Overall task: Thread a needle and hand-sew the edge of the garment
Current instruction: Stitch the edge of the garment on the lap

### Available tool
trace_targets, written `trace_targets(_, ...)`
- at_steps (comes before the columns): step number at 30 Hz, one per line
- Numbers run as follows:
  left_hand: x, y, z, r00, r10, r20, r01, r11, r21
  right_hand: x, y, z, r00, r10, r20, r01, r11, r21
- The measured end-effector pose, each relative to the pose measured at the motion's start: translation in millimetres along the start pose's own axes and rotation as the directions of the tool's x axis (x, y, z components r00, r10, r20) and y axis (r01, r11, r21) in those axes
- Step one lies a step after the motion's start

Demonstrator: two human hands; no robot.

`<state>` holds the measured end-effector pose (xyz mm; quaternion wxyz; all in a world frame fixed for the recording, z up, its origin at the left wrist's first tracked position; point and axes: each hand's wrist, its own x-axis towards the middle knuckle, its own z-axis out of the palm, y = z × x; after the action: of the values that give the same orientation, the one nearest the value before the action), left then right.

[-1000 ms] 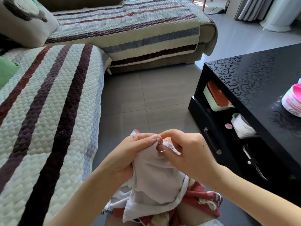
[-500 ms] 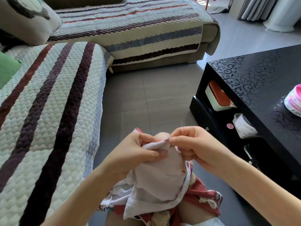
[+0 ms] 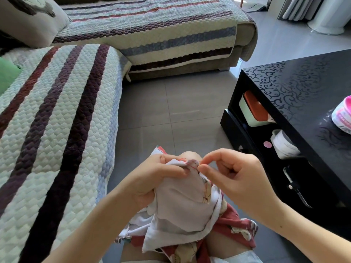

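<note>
A living room with a grey tiled floor (image 3: 171, 111) fills the frame. A sofa (image 3: 57, 120) under a striped quilted cover runs down the left side and across the top, with a green cushion (image 3: 7, 73) at the left edge. Low in the middle, the garment (image 3: 182, 202) lies bunched over the person's lap: pale lilac cloth with a red printed side showing beneath. The left hand (image 3: 157, 177) holds its upper edge, the grip closed, with thumb and fingers curled over a fold so the hem stands up. Just to the right, a red thread (image 3: 191, 165) runs along that hem. The right hand (image 3: 233, 173) meets it there, thumb and forefinger pinched on the thread and the other fingers loosely curled. The needle is too fine to make out. At the right edge stands a black patterned tabletop (image 3: 303, 88) with a pink-and-white tub (image 3: 341, 118) on it, and a box with an orange lid (image 3: 252, 109) on the shelf below. The cloth looks thin, light and limp, so it will probably sag or slide unless it is held taut close to the stitch. The best hold seems to be on the folded edge just left of the working point. The thread looks likely to tangle or snap if pulled hard.
</note>
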<state>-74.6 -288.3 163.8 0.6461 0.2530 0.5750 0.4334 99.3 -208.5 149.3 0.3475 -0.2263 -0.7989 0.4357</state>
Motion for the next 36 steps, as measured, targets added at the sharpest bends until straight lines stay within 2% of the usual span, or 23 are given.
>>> trace_targets(3, 2, 0, 1, 1.000, 0.005, -0.016, -0.004, 1.000, 0.030, -1, 1, 9, 0.998, -0.058, 0.006, 0.058, 0.982, -0.180)
trace_targets(6, 3, -1, 1, 0.999, 0.018, -0.037, -0.015, 0.998, 0.068, 2, 3, 14, 0.999, 0.004, 0.043, 0.007, 0.965, -0.263)
trace_targets(9, 3, -3, 3, 0.998, 0.029, -0.050, -0.023, 0.993, 0.117, 6, 5, 16, 0.991, 0.110, 0.081, -0.085, 0.960, -0.268)
trace_targets(11, 3, -2, 4, 0.998, 0.054, -0.039, -0.047, 0.988, 0.146, 10, 0, 12, 0.971, 0.196, 0.136, -0.177, 0.974, -0.143)
trace_targets(13, 2, -1, 3, 0.996, 0.081, -0.032, -0.073, 0.978, 0.195, 14, -5, 2, 0.890, 0.330, 0.314, -0.378, 0.920, 0.107)
trace_targets(14, 1, -1, 3, 0.995, 0.094, -0.041, -0.083, 0.971, 0.223, 17, -7, -5, 0.814, 0.386, 0.433, -0.508, 0.835, 0.211)
trace_targets(16, 1, 0, 0, 0.991, 0.117, -0.067, -0.096, 0.962, 0.254, 23, -5, -15, 0.684, 0.433, 0.587, -0.682, 0.666, 0.303)
trace_targets(17, 0, 0, -1, 0.990, 0.119, -0.078, -0.095, 0.959, 0.266, 25, -2, -19, 0.664, 0.449, 0.598, -0.704, 0.645, 0.297)
trace_targets(18, 1, 0, -2, 0.989, 0.118, -0.084, -0.090, 0.955, 0.283, 27, 1, -21, 0.671, 0.468, 0.575, -0.694, 0.669, 0.265)
trace_targets(19, 1, 0, -2, 0.990, 0.114, -0.080, -0.085, 0.950, 0.302, 28, 4, -24, 0.710, 0.479, 0.516, -0.646, 0.735, 0.207)
trace_targets(20, 1, -1, -2, 0.992, 0.105, -0.072, -0.077, 0.945, 0.319, 29, 7, -26, 0.776, 0.459, 0.432, -0.558, 0.819, 0.133)
trace_targets(22, 1, -2, 0, 0.994, 0.096, -0.057, -0.071, 0.937, 0.342, 31, 12, -27, 0.931, 0.289, 0.225, -0.276, 0.957, -0.086)
trace_targets(23, 0, -2, 1, 0.994, 0.096, -0.047, -0.074, 0.935, 0.348, 32, 15, -25, 0.976, 0.163, 0.147, -0.123, 0.961, -0.246)
trace_targets(24, -1, -1, 2, 0.995, 0.097, -0.024, -0.083, 0.937, 0.340, 32, 18, -22, 0.992, 0.056, 0.111, -0.008, 0.917, -0.398)
trace_targets(26, -4, 2, 3, 0.994, 0.095, 0.046, -0.104, 0.955, 0.277, 32, 21, -16, 0.994, -0.038, 0.106, 0.090, 0.832, -0.548)
trace_targets(27, -5, 3, 3, 0.993, 0.096, 0.071, -0.111, 0.962, 0.251, 32, 23, -14, 0.993, -0.060, 0.103, 0.108, 0.824, -0.556)
trace_targets(29, -6, 4, 1, 0.993, 0.099, 0.067, -0.113, 0.960, 0.254, 31, 22, -16, 0.993, -0.025, 0.114, 0.073, 0.894, -0.442)
trace_targets(31, -6, 3, 0, 0.993, 0.102, 0.051, -0.113, 0.954, 0.279, 33, 14, -24, 0.982, 0.082, 0.170, -0.053, 0.985, -0.165)
trace_targets(33, -6, 4, -1, 0.993, 0.099, 0.057, -0.111, 0.951, 0.289, 37, 10, -31, 0.948, 0.201, 0.248, -0.222, 0.973, 0.062)
trace_targets(36, -7, 5, 0, 0.991, 0.098, 0.094, -0.122, 0.948, 0.296, 44, 10, -27, 0.893, 0.290, 0.343, -0.334, 0.940, 0.074)
